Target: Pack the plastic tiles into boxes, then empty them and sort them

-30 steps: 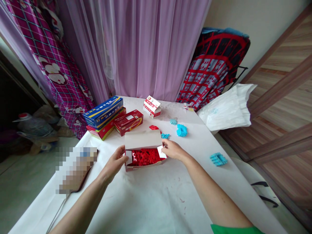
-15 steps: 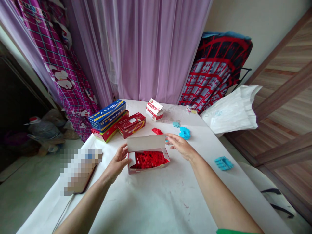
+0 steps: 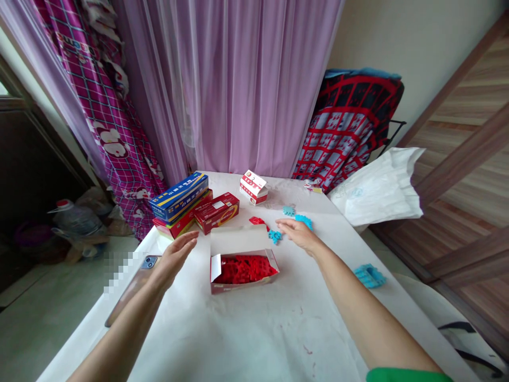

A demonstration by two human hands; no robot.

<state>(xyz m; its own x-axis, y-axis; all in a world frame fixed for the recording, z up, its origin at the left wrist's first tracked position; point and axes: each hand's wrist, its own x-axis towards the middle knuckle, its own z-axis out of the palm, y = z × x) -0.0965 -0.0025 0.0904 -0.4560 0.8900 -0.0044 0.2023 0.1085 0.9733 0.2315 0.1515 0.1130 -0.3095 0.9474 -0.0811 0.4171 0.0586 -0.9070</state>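
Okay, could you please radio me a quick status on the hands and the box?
Left hand and right hand empty, off the box. Open rectangular cardboard box holds red plastic pieces. Nothing blocks its opening.

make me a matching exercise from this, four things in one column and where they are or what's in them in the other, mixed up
1. open box
2. blue box
3. phone
4. white bag

A. near the table's left edge
B. filled with red pieces
C. at the table's right side
D. on top of another box

Pairs: 1-B, 2-D, 3-A, 4-C
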